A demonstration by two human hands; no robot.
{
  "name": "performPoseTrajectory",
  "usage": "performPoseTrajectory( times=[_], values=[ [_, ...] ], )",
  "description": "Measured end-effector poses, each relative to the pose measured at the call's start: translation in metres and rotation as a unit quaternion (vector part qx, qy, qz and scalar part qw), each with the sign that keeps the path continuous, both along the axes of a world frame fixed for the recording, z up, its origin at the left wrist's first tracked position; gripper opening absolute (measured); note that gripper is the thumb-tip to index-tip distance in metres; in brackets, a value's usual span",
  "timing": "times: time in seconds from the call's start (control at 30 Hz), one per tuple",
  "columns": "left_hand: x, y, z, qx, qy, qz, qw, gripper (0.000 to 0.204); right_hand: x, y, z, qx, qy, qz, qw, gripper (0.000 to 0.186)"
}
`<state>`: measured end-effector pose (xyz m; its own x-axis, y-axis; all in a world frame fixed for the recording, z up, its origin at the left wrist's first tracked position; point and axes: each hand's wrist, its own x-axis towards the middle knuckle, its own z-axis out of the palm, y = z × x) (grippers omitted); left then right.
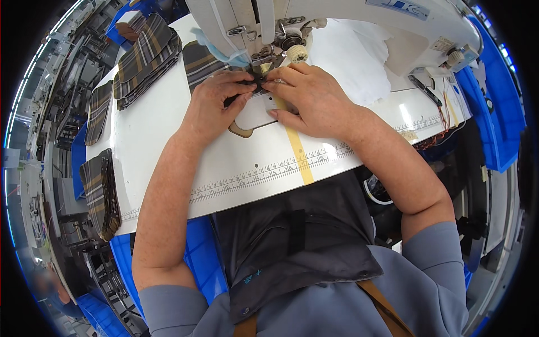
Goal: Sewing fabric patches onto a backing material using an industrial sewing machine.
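Both hands meet at the needle of a white sewing machine (pixel 348 12). My left hand (pixel 209 105) has its fingers bent and thumb drawn in, gripping a small dark fabric piece (pixel 259 84) by the presser foot. From the other side, my right hand (pixel 317 101) holds the same fabric with its fingertips, its thumb lower down near the needle plate. Fingers hide most of the fabric's shape. Beside my left hand, partly under the machine head, lies a plaid fabric panel (pixel 199 60).
Stacks of plaid panels (pixel 145 62) lie on the white table (pixel 151 151) at left, another stack (pixel 101 194) at its edge. White cloth (pixel 353 62) sits behind my right hand. Dark tweezers (pixel 425 90) are at right. Blue bins (pixel 485 118) flank the table. A ruler strip (pixel 252 182) runs along the front.
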<state>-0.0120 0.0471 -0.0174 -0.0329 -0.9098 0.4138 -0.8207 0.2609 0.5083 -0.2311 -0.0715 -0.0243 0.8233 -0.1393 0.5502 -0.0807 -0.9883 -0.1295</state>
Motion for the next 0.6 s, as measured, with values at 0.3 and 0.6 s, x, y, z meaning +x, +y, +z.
performPoseTrajectory(
  times=[0.3,0.6],
  values=[
    [-0.014,0.001,0.009,-0.002,-0.081,0.030,0.996,0.021,-0.001,-0.001,-0.002,0.004,-0.006,-0.010,1.000,0.039],
    [-0.016,0.011,0.003,0.016,-0.069,0.039,0.997,0.029,-0.001,-0.001,0.000,0.003,-0.023,0.007,1.000,0.034]
  ],
)
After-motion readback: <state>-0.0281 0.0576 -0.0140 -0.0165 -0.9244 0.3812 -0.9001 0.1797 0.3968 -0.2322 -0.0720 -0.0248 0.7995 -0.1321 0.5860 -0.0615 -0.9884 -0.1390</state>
